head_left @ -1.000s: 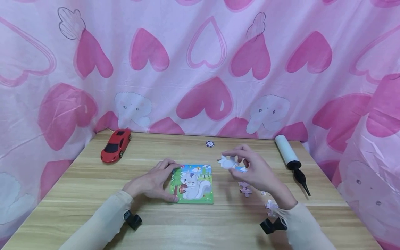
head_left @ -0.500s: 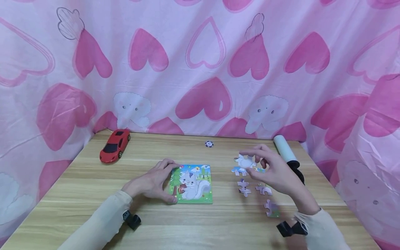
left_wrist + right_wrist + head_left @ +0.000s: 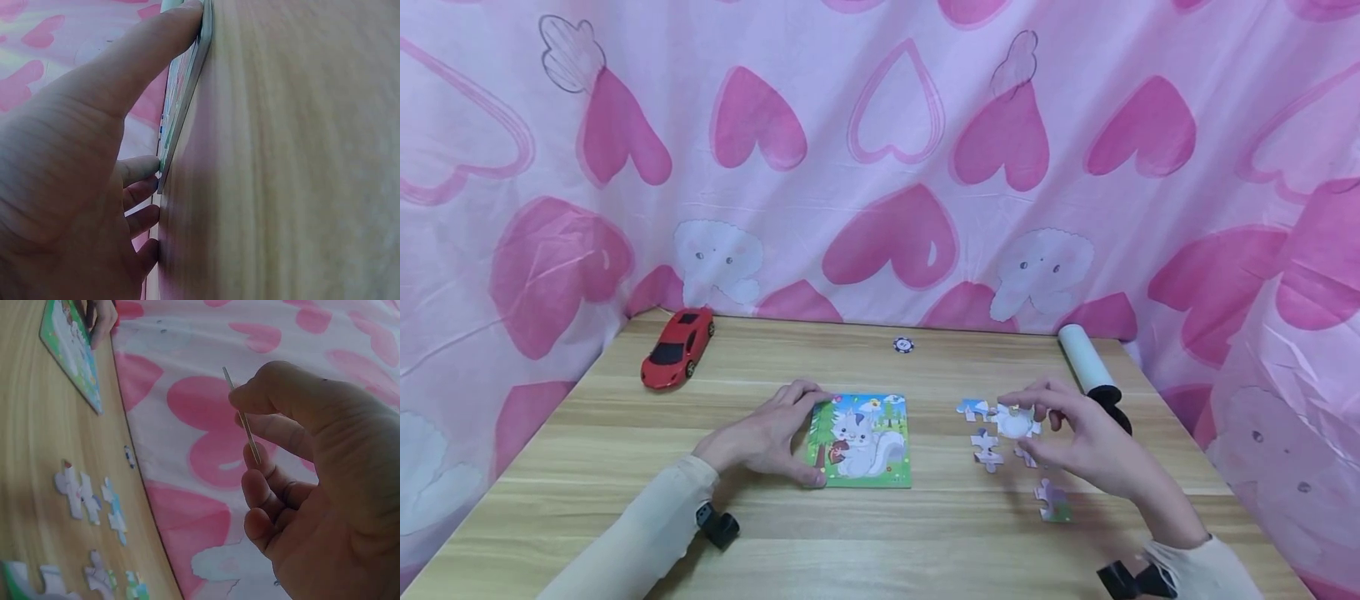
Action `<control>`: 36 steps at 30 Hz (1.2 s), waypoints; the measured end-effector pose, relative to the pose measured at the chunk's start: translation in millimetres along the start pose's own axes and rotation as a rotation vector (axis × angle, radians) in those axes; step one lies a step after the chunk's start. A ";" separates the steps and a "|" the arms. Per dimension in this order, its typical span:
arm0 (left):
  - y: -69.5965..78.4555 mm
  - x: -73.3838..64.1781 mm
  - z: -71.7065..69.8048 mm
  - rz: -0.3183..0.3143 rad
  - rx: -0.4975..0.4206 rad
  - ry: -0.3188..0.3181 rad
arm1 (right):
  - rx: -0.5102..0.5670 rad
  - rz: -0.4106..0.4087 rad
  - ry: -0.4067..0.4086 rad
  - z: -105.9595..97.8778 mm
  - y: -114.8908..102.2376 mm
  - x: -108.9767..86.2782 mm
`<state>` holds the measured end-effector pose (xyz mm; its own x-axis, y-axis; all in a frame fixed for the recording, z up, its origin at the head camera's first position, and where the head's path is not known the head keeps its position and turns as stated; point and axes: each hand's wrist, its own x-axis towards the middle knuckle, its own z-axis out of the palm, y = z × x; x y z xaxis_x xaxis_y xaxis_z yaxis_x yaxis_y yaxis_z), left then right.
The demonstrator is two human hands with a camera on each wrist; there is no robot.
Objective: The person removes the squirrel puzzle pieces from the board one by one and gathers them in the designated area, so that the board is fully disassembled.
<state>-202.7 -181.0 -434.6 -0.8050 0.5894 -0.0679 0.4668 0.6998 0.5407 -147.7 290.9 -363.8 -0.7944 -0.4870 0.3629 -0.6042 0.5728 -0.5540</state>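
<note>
My left hand (image 3: 771, 442) holds the square squirrel picture board (image 3: 868, 450) at its left side, thumb at the near corner and index finger at the far one; the left wrist view shows the board's thin edge (image 3: 187, 94). My right hand (image 3: 1078, 437) pinches a white jigsaw piece (image 3: 1015, 423) between thumb and fingertips. Seen edge-on in the right wrist view, that piece (image 3: 249, 434) is held above the table. Beneath and beside the hand lie loose jigsaw pieces: a blue one (image 3: 973, 408), a purple-white one (image 3: 985, 450), a partly covered one (image 3: 1024, 457) and a green-cornered one (image 3: 1054, 502).
A red toy car (image 3: 677, 350) stands at the back left of the wooden table (image 3: 850, 542). A poker chip (image 3: 903, 345) lies near the back edge. At the back right is a white cylinder (image 3: 1086, 358) with a black end. A pink heart-print curtain (image 3: 891, 233) hangs behind.
My right hand has moved right, then lowered toward the near side with the pinched piece, uncovering loose pieces on the table. The left hand and board have stayed put.
</note>
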 end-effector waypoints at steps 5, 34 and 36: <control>0.0 0.7 0.0 0.007 0.008 -0.001 | 0.030 -0.035 -0.041 9.0 7.5 -13.5; -0.2 -0.1 -0.3 0.005 -0.007 -0.008 | 0.141 0.134 -0.296 45.6 26.7 -40.4; -0.1 -0.4 -0.3 0.002 -0.012 -0.007 | 0.144 0.132 -0.296 46.6 27.9 -40.8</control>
<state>-202.6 -181.4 -434.4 -0.8016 0.5935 -0.0725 0.4639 0.6938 0.5508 -129.2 296.0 -428.9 -0.8000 -0.5970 0.0600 -0.4660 0.5551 -0.6890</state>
